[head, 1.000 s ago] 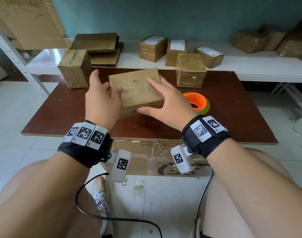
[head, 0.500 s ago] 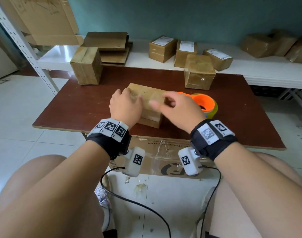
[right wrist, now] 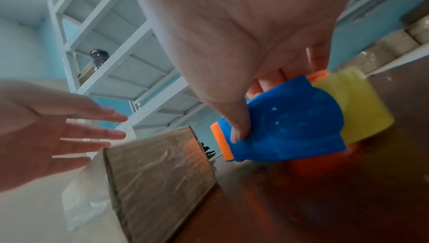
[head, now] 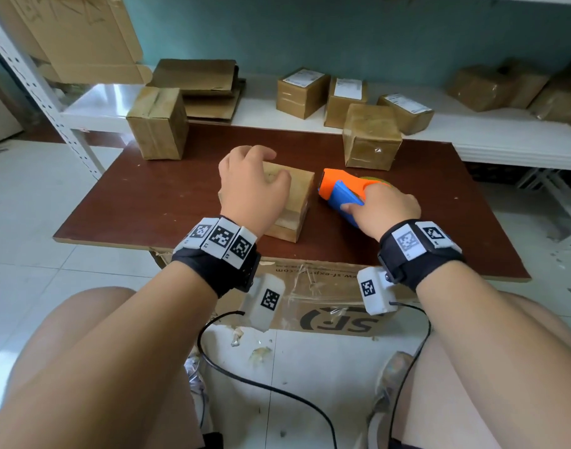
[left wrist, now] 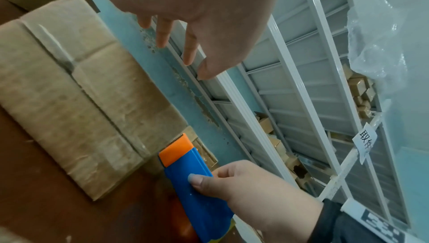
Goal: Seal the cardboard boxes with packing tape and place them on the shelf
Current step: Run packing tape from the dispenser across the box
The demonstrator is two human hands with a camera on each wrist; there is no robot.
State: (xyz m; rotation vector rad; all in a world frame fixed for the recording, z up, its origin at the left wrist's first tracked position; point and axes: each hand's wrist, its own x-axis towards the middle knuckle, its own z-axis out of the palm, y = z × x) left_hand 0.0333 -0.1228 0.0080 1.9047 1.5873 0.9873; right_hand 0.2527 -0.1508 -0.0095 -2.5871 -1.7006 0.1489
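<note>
On the near half of the brown table [head: 154, 202], a flat cardboard box [head: 298, 196] lies with its top face up, its flap seam visible in the left wrist view [left wrist: 76, 89]. The left hand [head: 251, 189] hovers over the box's left part with fingers spread and relaxed, gripping nothing; whether the palm touches the cardboard cannot be told. In the right wrist view the same hand [right wrist: 46, 127] appears open, fingers straight, beside the box's glossy side face [right wrist: 160, 164].

Just to the right of the box, slightly apart from it, sits the tape dispenser [head: 342, 192], orange at its serrated front and blue along the body, carrying a yellowish tape roll [right wrist: 355, 107]. The right hand [head: 388, 209] is clamped on the dispenser: the thumb presses the blue cover and the fingers curl round the far side. The dispenser's underside rests on or very near the table; contact is unclear.

Farther back on the table stand two closed boxes, one at the left rear [head: 157, 124] and one at the right rear [head: 371, 137]. Behind them, the white shelf [head: 258, 115] carries three labelled boxes [head: 302, 90], flattened cardboard [head: 200, 85] and wrapped parcels [head: 504, 89] at the far right.
</note>
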